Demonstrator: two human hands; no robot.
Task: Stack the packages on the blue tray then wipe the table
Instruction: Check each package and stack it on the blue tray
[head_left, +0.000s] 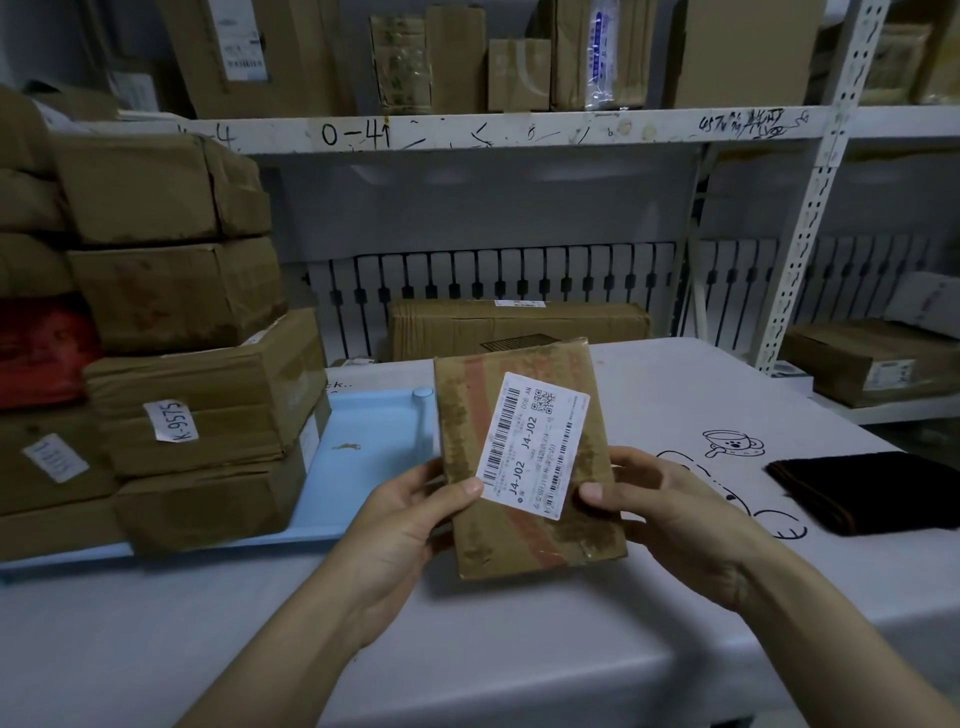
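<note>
most of the stacking looks done: a tall pile of brown packages (202, 395) already sits on the blue tray (363, 457) at my nine o'clock, several layers high, filling its left part and leaving a bare strip of blue on the right side. one flat package (524, 462) with a white barcode label (535, 447) is not yet placed. i hold it up over the table (467, 649) at about twelve o'clock, just right of the tray. my left hand (410, 514) grips its left edge, thumb on top, and my right hand (670, 514) grips the right edge the same way. it goes on the tray next, i judge. the wiping is not begun: the dark cloth (862, 493) lies folded on the table at two o'clock, well apart from my hands.
</note>
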